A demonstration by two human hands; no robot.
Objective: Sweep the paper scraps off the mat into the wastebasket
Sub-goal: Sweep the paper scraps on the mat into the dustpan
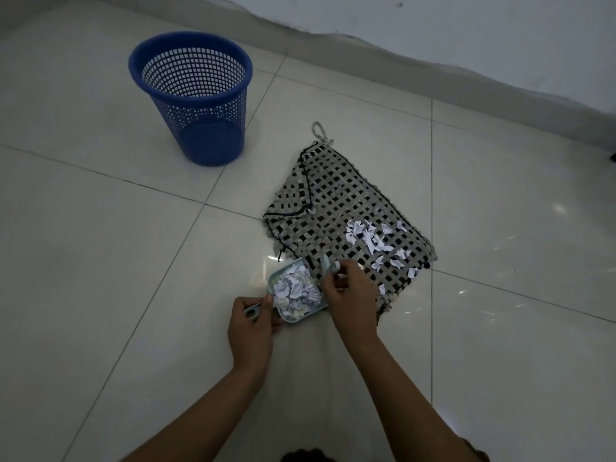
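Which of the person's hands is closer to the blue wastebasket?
The left. The left hand grips the dustpan handle, on the wastebasket's side. The right hand holds a small brush at the mat edge, farther away.

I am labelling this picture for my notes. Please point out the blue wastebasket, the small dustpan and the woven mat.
blue wastebasket (213, 141): head view, on its mesh side wall.
small dustpan (270, 281): head view, on its bare left rim.
woven mat (333, 195): head view, on a bare checkered part.
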